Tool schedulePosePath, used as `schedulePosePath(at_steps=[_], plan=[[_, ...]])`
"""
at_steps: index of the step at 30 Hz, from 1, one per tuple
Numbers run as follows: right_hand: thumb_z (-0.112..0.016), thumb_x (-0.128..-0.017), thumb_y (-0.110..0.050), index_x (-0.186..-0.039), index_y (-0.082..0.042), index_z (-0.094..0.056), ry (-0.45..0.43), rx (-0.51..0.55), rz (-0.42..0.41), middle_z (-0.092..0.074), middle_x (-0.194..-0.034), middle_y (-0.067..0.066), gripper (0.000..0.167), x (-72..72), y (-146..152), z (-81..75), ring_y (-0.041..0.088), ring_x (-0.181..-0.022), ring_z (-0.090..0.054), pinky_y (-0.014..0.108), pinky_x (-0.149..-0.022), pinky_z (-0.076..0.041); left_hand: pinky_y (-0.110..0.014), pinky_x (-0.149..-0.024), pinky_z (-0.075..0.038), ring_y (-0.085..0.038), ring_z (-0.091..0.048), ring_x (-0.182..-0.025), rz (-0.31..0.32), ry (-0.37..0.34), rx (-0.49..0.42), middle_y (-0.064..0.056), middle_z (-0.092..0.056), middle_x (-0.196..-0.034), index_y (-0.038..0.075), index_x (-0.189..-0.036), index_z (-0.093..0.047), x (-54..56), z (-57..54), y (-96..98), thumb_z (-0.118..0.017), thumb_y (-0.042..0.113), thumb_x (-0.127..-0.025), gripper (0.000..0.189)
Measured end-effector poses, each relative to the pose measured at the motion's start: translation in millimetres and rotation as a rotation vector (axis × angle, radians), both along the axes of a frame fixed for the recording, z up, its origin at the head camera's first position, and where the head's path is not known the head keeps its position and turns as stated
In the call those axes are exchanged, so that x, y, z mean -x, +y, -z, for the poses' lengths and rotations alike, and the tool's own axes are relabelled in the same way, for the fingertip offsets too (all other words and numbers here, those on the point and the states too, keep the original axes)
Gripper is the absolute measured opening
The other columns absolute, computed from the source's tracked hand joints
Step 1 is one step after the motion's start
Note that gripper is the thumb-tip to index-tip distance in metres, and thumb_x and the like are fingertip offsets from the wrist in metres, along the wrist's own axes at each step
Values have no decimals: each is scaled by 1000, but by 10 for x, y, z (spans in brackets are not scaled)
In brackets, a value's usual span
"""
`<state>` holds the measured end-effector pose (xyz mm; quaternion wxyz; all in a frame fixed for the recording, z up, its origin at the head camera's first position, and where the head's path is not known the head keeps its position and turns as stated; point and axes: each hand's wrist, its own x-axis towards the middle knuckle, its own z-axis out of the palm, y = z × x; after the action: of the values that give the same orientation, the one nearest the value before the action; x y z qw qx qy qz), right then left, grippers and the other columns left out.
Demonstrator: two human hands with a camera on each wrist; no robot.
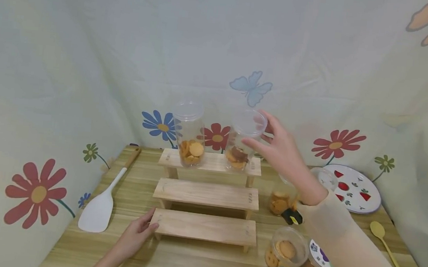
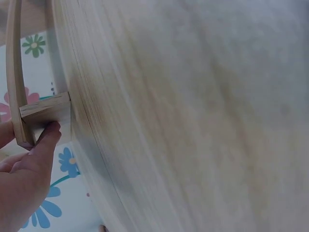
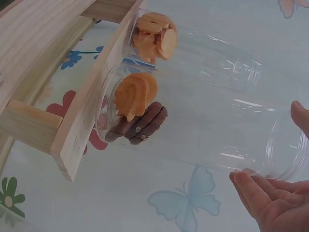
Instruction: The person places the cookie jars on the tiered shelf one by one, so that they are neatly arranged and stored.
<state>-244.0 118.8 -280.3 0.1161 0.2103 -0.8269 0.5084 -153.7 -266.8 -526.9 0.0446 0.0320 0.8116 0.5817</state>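
Observation:
My right hand (image 1: 283, 151) holds the lidded top of a tall clear jar (image 1: 238, 138), thumb on the near side and fingers round the far side. The jar stands at the right of the top step of a three-step wooden rack (image 1: 208, 193). Inside its base, the right wrist view shows a ridged pale cookie (image 3: 136, 94) and a dark brown one (image 3: 147, 124). A second clear jar (image 1: 189, 127) of cookies is to its left on that step. My left hand (image 1: 132, 236) grips the left end of the lowest step, thumb in front.
A white spatula (image 1: 98, 210) lies left of the rack. At right are a cookie jar (image 1: 279, 200) partly behind my forearm, a low open cookie tub (image 1: 287, 252), a tub with a white label (image 1: 318, 259), a patterned plate (image 1: 366, 202) and a yellow spoon (image 1: 390, 251).

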Motion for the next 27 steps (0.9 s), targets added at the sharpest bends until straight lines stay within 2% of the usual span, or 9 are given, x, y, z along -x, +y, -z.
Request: schedulePosePath(at_steps=[8,12,15,22,27], plan=[[-78,-81,-36,-149,-16,-33,-13,-13,-7,-53,-132,10,84,112,-103,8,22,-122,-51,41,-100,-45,-31,-98,-44,-38,-46,-125,9,4,-4,-27,-32,-148,-9,-145,-28,7,-5,5,-58,19,-98,63],[-78,-81,-35,-149,-14,-33,-10,-4,-3,-53,-132,12,84,129,-139,36,24,-121,-51,40,-99,-46,-32,-98,-45,-38,-46,-125,12,-2,-11,-27,-32,-147,-9,-145,-28,-2,-9,17,-58,20,-98,63],[-77,-81,-39,-150,-15,-32,-7,-19,4,-51,-135,13,85,153,-148,57,26,-122,-51,40,-99,-46,-32,-98,-45,-39,-45,-125,8,-4,-11,-28,-32,-147,-9,-145,-28,-9,-14,21,-58,19,-98,63],[-72,-81,-52,-151,-23,-29,-33,-51,39,-46,-141,7,88,197,-163,73,26,-119,-54,39,-95,-49,-32,-98,-45,-39,-46,-125,14,4,-6,-28,-30,-148,-9,-145,-27,-13,-24,18,-58,20,-98,63],[-70,-82,-54,-152,-24,-25,-41,-62,36,-45,-142,7,88,246,-180,85,27,-116,-56,39,-92,-51,-32,-98,-45,-39,-45,-126,15,2,-6,-28,-29,-148,-9,-146,-27,-12,-18,15,-58,20,-98,64]])
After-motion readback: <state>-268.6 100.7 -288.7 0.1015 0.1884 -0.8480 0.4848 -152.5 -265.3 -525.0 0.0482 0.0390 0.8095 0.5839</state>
